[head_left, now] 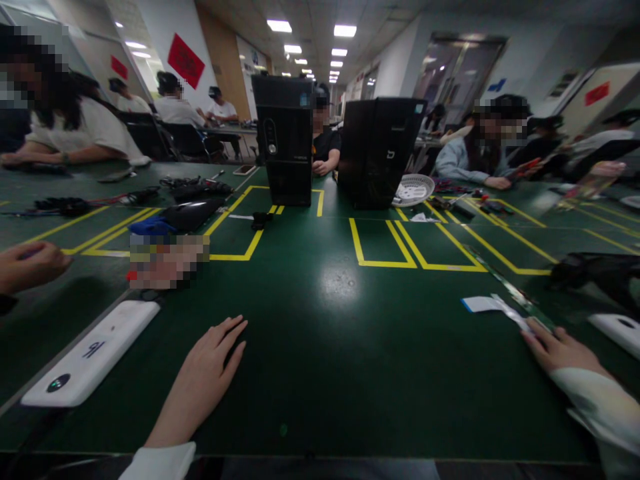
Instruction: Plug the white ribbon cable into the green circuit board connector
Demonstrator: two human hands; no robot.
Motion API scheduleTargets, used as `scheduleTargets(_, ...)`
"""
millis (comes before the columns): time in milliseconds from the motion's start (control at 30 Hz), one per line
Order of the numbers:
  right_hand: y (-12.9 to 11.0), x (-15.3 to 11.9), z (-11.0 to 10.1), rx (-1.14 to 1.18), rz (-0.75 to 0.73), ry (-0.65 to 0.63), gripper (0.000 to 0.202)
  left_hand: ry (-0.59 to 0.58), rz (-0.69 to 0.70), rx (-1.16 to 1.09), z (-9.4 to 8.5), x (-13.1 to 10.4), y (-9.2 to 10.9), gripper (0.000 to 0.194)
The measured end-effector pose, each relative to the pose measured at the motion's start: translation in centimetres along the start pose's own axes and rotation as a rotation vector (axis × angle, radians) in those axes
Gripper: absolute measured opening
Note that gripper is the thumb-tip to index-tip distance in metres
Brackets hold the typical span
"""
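Note:
On the near left part of the green table, my left hand (pixel 213 363) lies palm down with its fingers stretched out and nothing in them. At the right, my right hand (pixel 567 350) has its fingers closed on the near end of a long, narrow green circuit board (pixel 510 287). A white flat ribbon cable (pixel 485 305) with a blue end comes out by the same fingertips and lies on the tabletop. The fingertips partly cover where cable and board meet.
A white power bank (pixel 95 353) lies left of my left hand. Another person's hand (pixel 37 265) is farther left. Two black computer towers (pixel 287 147) (pixel 375 153) stand ahead, with a white basket (pixel 417 190) beside them. Yellow tape (pixel 387 264) marks the green table (pixel 320 373).

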State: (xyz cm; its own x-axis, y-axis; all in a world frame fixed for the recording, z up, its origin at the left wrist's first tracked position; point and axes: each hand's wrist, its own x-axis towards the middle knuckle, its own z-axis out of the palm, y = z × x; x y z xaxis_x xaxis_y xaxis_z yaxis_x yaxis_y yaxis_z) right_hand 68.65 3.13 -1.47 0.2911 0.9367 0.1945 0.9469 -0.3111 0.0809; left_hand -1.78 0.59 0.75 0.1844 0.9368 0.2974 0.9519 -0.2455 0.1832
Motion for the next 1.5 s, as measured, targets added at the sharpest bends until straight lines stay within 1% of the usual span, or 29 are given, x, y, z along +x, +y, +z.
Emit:
scheduleTargets(33,-0.3,0.5,-0.2,-0.008,0.064,-0.036,0.068,0.002,0.003,-0.002,0.0,0.0,0.0,0.051)
scheduleTargets(100,-0.9,1.1,-0.6,-0.013,0.134,-0.112,0.071,0.001,0.002,-0.004,0.0,0.0,-0.1,0.051)
scheduleTargets(267,-2.2,1.0,-1.9,-0.008,0.192,-0.121,0.07,0.004,-0.005,-0.009,0.0,0.0,-0.1,0.052)
scheduleTargets(400,-3.2,0.7,-2.8,0.004,0.25,-0.218,0.071,0.002,-0.018,-0.008,-0.1,-0.1,-0.1,0.052)
scheduleTargets(500,-3.6,0.3,-2.8,-0.002,0.285,-0.22,0.072,-0.012,-0.019,-0.004,0.0,-0.1,-0.2,0.054)
scheduleTargets(567,-3.5,0.1,-2.6,-0.008,0.265,-0.16,0.073,-0.016,-0.014,-0.003,0.2,-0.2,-0.3,0.054)
scheduleTargets(633,-3.3,-0.1,-2.2,-0.016,0.201,-0.077,0.069,-0.012,-0.012,-0.002,0.3,-0.2,-0.5,0.055)
scheduleTargets(733,-3.7,0.0,-1.8,-0.008,0.039,-0.008,0.058,-0.02,-0.008,0.007,0.4,-0.2,-0.7,0.056)
scheduleTargets(800,-4.9,0.2,-1.5,0.06,-0.121,0.017,0.055,-0.021,0.0,0.014,0.4,-0.1,-0.7,0.057)
scheduleTargets(900,-8.0,0.4,-1.3,0.238,-0.368,0.127,0.055,-0.006,0.013,0.019,0.2,0.1,-0.4,0.057)
scheduleTargets(967,-10.7,0.4,-1.3,0.331,-0.501,0.195,0.052,0.001,0.023,0.024,0.1,0.2,-0.2,0.057)
scheduleTargets(1033,-13.7,0.2,-1.7,0.388,-0.63,0.22,0.047,0.001,0.027,0.028,-0.1,0.2,0.0,0.058)
scheduleTargets(1200,-22.1,-0.1,-3.7,0.487,-0.906,0.21,0.04,-0.014,-0.007,0.026,-0.1,0.2,0.0,0.057)
scheduleTargets(1367,-30.4,-1.0,-5.2,0.575,-1.092,0.178,0.037,-0.034,-0.02,0.014,0.1,0.0,-0.3,0.054)
scheduleTargets(1433,-33.2,-2.0,-5.8,0.602,-1.163,0.145,0.036,-0.028,-0.017,0.01,0.2,0.0,-0.3,0.053)
scheduleTargets(1500,-35.4,-3.2,-6.5,0.629,-1.23,0.119,0.036,-0.022,-0.019,0.007,0.2,0.0,-0.3,0.053)
